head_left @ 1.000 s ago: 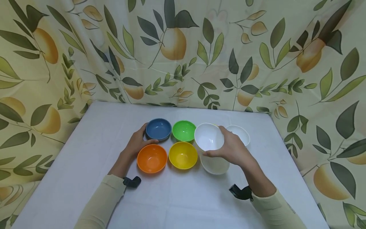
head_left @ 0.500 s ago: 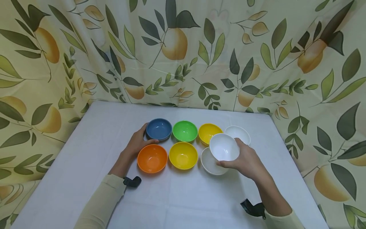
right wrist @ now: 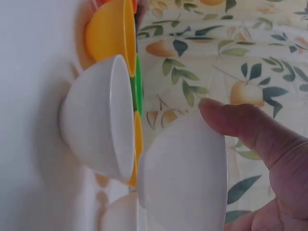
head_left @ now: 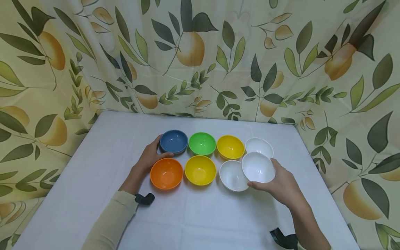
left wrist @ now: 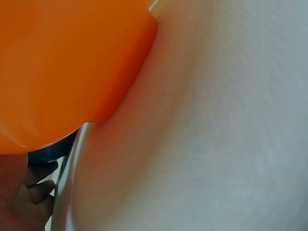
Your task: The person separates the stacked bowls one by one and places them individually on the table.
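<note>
My right hand (head_left: 282,182) pinches a white bowl (head_left: 258,167) by its side, thumb at the near rim. In the right wrist view the held bowl (right wrist: 185,173) is raised off the table, its mouth up. Below and left of it stands a second white bowl (head_left: 232,177), partly covered in the head view; behind is a third white bowl (head_left: 259,145). At the left, my left hand (head_left: 149,156) curls round a blue bowl (head_left: 173,141), with the thumb on its near side. An orange bowl (head_left: 166,173) sits just in front of that thumb and hides most of the hand in the left wrist view.
Between the hands stand a green bowl (head_left: 202,143), a yellow bowl (head_left: 230,147) in the back row and another yellow bowl (head_left: 200,170) in the front row. A white cloth covers the table (head_left: 193,218). A patterned curtain (head_left: 200,83) hangs behind it.
My right hand has carried the white bowl rightward and nearer to me, away from above the back yellow bowl, which now shows fully. The left hand stays at the blue bowl.
</note>
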The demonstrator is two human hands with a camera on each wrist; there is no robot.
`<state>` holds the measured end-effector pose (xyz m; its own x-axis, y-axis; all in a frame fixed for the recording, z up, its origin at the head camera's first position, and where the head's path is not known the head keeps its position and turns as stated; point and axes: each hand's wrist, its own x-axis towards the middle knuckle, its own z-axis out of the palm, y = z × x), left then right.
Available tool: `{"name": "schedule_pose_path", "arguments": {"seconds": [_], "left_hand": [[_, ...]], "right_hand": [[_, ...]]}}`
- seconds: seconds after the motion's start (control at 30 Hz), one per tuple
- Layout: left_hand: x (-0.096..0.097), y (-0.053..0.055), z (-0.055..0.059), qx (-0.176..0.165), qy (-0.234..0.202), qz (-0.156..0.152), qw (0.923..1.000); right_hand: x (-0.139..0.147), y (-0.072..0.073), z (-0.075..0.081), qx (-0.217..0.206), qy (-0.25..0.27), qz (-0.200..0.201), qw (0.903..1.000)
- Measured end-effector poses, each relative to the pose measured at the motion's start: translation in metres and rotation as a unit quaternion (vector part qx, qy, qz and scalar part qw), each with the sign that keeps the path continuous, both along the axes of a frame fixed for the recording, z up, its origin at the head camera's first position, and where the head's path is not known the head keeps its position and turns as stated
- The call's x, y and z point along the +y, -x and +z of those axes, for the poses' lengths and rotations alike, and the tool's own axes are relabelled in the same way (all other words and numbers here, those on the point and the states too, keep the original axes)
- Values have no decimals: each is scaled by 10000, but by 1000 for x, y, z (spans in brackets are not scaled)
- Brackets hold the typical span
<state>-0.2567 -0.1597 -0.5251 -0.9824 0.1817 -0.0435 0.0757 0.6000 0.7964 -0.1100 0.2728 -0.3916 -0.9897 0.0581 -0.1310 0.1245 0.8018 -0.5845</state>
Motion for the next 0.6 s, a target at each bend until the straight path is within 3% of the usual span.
{"name": "schedule_pose_path", "arguments": {"seconds": [0.6], "left_hand": [[1, 0, 0, -23, -75, 31, 10000]], "right_hand": [[32, -15, -25, -577, -38, -724, 9957]]}}
